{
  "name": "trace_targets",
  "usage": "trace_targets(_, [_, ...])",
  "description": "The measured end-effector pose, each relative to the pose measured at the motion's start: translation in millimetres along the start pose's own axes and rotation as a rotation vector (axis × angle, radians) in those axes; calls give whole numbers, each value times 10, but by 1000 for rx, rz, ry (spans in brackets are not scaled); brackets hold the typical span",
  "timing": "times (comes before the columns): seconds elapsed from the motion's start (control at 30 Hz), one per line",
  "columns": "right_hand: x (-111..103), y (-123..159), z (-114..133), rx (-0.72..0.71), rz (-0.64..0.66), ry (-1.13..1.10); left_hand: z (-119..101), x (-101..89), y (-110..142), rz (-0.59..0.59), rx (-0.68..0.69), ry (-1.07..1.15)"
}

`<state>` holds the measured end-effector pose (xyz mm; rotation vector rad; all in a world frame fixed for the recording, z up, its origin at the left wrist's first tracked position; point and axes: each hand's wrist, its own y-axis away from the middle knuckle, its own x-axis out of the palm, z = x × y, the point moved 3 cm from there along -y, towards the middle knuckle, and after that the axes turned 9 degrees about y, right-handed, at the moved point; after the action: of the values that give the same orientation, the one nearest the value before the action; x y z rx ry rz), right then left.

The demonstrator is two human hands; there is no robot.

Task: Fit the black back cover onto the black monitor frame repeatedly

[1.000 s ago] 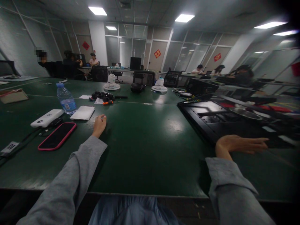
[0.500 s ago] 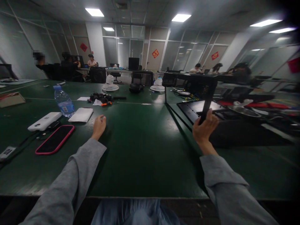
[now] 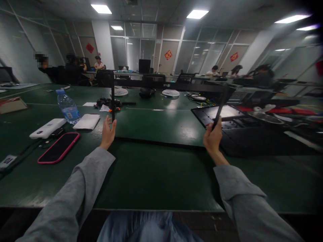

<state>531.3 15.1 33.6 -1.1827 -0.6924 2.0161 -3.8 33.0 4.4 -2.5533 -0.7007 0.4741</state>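
A thin black frame is held upright above the green table. Its left bar is gripped by the left hand, its right bar by the right hand. A phone lies left.

An open office with glass partition walls at the back; red paper decorations hang on the panels; rectangular ceiling lights glow overhead; a white pillar stands left of centre; long green-topped tables fill the room; black office chairs line the far edge.
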Motion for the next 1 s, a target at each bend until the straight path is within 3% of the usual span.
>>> trace_targets(0.17, [111,-1,-150,96,66,103,-69,53,44,72,-14,-68])
trace_targets(0.27, [264,16,-318,109,211,143,-9,70,38,92,-54,-156])
trace_targets(0.47, [617,56,-587,70,419,-50,167,54,3,133,-210,-253])
trace_targets(0.6, [677,77,-611,30,414,-97,155,19,3,103,-182,-320])
trace_targets(1.0, [669,141,-712,56,460,-7,115,9,19,200,-174,-447])
